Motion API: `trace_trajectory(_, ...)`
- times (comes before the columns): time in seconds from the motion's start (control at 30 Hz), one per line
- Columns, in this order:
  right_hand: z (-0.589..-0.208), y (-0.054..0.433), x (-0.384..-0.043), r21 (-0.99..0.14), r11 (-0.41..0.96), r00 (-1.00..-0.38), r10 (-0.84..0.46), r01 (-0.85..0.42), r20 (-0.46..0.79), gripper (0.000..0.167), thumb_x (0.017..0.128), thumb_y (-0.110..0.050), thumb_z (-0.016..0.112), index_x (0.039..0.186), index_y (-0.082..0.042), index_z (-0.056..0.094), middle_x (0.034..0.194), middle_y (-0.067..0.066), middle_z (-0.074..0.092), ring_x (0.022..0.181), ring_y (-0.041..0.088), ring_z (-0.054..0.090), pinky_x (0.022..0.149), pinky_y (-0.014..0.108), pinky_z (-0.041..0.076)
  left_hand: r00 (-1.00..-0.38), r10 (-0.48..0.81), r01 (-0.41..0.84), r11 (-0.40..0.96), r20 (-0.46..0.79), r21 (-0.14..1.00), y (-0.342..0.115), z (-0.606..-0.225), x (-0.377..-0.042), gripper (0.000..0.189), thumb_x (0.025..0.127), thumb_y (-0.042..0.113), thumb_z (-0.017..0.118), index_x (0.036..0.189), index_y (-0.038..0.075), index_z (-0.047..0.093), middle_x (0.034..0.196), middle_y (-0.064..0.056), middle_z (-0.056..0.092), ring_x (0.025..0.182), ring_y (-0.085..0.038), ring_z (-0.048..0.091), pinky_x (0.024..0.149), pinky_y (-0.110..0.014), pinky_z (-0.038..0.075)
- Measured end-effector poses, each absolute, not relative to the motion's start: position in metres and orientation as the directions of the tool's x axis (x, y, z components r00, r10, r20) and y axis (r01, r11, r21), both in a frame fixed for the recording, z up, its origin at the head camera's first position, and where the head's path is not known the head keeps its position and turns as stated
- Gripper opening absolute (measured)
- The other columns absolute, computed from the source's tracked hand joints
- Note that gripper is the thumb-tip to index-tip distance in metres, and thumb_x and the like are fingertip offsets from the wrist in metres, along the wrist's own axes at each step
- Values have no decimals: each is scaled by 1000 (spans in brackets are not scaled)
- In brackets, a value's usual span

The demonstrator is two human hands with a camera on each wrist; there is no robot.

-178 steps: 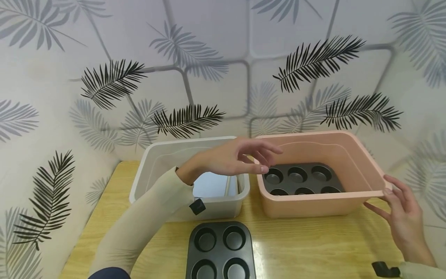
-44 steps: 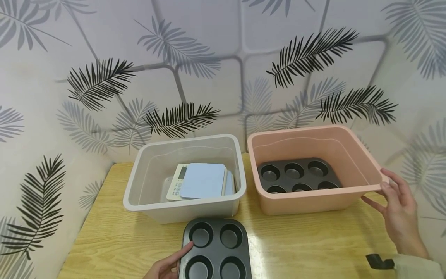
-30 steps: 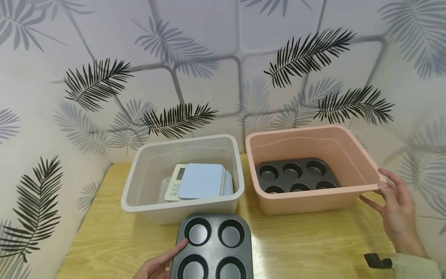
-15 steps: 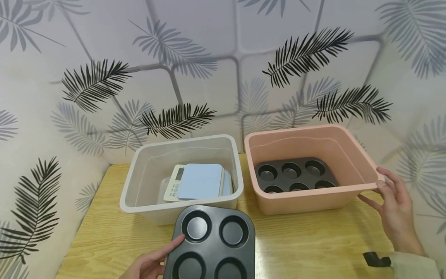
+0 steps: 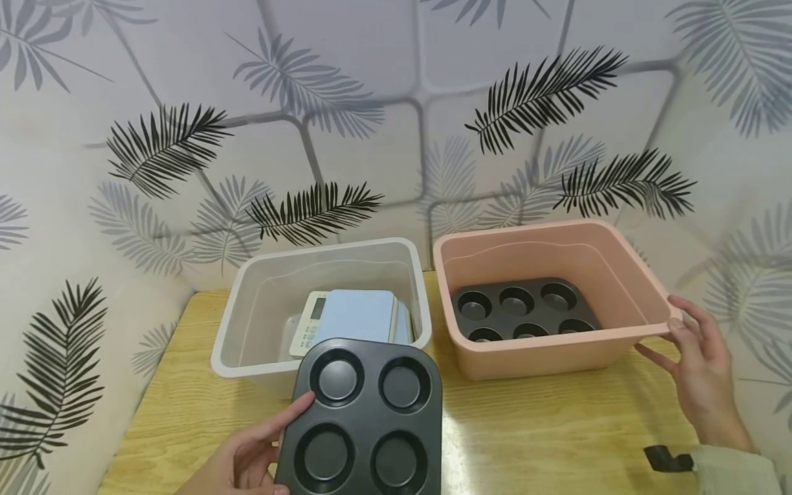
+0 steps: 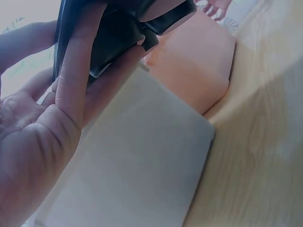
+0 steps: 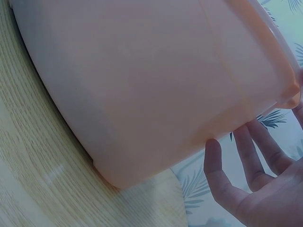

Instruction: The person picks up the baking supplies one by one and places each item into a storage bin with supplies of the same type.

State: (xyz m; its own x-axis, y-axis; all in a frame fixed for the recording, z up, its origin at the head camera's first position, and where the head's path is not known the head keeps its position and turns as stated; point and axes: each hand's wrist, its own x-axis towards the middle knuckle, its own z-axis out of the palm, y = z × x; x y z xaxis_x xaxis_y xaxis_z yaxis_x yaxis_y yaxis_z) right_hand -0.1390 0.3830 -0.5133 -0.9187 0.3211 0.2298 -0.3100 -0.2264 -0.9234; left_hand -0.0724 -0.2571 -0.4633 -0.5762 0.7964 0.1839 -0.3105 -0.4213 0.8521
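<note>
My left hand (image 5: 247, 450) holds a dark muffin tin (image 5: 365, 419) by its left edge, thumb side on top and fingers underneath. The tin is raised and tilted, and overlaps the front rim of the pale grey bin (image 5: 247, 370) in the head view. In the left wrist view, fingers (image 6: 73, 71) spread under the cups beside the grey wall. My right hand (image 5: 705, 378) grips the front right rim corner of the pink bin (image 5: 544, 357), with fingertips against its outer side in the right wrist view. A second muffin tin (image 5: 495, 311) lies inside the pink bin.
A kitchen scale (image 5: 355, 313) with a pale blue top lies in the grey bin, over another pale blue piece. Both bins stand side by side on the wooden table (image 5: 513, 426), against a leaf-patterned wall (image 5: 383, 158).
Earlier my left hand hovered between the bins. It then took hold of the muffin tin on the table and lifted it up towards the grey bin. My right hand stays at the pink rim.
</note>
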Motion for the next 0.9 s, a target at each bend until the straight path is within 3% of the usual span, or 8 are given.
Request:
trace_trajectory(0.07, -513, 383, -139, -925, -222, -918, 323, -309, 230, 45, 114, -3, 50, 159, -9, 53, 136, -4, 65, 108, 6, 71, 76, 24, 68, -581, 791, -303, -426, 189, 852, -254, -457, -73, 88, 104, -20, 43, 176, 10, 2, 177, -12, 34, 148, -28, 58, 110, -37, 59)
trace_trajectory(0.23, -512, 383, -140, -926, -218, -918, 323, -309, 231, 45, 114, -2, 50, 159, -9, 52, 137, -3, 63, 109, 6, 70, 77, 24, 68, -601, 783, -278, -395, 162, 876, -246, -444, -80, 91, 103, -21, 44, 177, 11, 1, 174, -13, 38, 151, -30, 55, 116, -49, 52)
trace_trajectory(0.43, -511, 382, -139, -930, -211, -917, 331, -301, 221, 45, 114, -3, 51, 159, -11, 53, 136, -3, 63, 108, 6, 70, 76, 24, 68, -595, 775, -132, -357, 215, 925, -240, -433, -97, 91, 101, -24, 45, 175, 3, 0, 180, -14, 30, 146, -33, 61, 112, -49, 57)
trace_trajectory(0.67, -511, 382, -138, -937, -193, -917, 335, -291, 216, 46, 114, -4, 52, 159, -11, 53, 137, -5, 63, 108, 5, 70, 76, 22, 67, -538, 772, 52, -371, 339, 927, -231, -422, -126, 91, 96, -29, 47, 172, -8, 2, 173, -23, 42, 142, -30, 64, 105, -45, 63)
trace_trajectory(0.9, -513, 384, -139, -932, -210, -919, 329, -294, 216, 46, 114, -3, 52, 159, -11, 53, 136, -4, 63, 107, 5, 71, 77, 24, 68, -514, 795, 66, -339, 323, 938, -218, -403, -151, 88, 101, -24, 49, 173, -3, 4, 171, -20, 44, 138, -30, 67, 102, -50, 64)
